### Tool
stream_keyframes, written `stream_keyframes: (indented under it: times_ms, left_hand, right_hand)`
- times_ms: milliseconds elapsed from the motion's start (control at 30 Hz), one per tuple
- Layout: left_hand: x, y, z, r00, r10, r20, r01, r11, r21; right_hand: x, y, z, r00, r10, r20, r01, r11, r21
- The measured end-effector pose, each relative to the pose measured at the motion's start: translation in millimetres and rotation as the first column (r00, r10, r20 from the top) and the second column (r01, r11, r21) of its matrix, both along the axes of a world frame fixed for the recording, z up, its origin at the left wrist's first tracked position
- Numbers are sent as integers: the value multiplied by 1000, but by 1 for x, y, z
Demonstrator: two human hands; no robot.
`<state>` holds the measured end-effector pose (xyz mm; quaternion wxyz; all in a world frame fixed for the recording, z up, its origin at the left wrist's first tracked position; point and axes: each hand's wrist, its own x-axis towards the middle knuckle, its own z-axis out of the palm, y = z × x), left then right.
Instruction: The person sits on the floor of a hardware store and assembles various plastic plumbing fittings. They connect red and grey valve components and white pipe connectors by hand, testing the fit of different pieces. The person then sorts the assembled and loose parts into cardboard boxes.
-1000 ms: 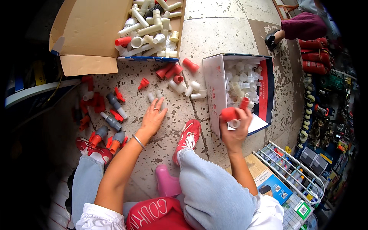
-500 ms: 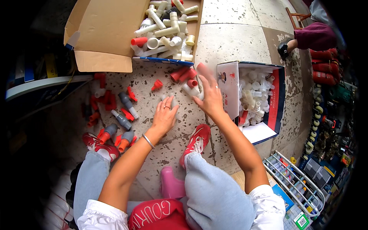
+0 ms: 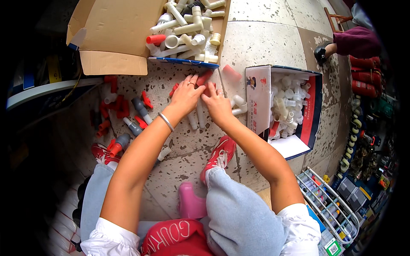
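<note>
Both hands meet over a small group of red pipe fittings on the speckled floor. My left hand, with a bangle on its wrist, has its fingers stretched out beside the upper red fitting. My right hand curls its fingers onto a lower red fitting, partly hidden beneath them. Below and between the hands lie white plastic pipe pieces. Right of my right hand rests a white elbow fitting. Farther up, a blurred single red fitting lies apart.
An opened cardboard box of white fittings stands at the far side. On the right is a box of small white fittings. Grey-and-red valves and red fittings lie at left. A pink stool sits between my legs.
My left hand has moved up and right to the red fittings. My right hand has come left and down, away from the single red fitting, which now lies apart. White pieces show below the hands.
</note>
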<state>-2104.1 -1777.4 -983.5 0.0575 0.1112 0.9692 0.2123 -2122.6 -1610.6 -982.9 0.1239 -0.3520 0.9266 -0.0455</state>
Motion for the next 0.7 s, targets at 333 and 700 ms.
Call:
stream_keyframes:
  times_ms: [333, 700]
  left_hand:
    - [1, 1, 8, 977, 188, 97, -201, 969, 147]
    - [21, 120, 135, 989, 106, 102, -146, 612, 777]
  right_hand:
    - [5, -6, 11, 992, -92, 87, 95, 995, -29]
    - [20, 161, 207, 742, -669, -29, 601, 685, -411]
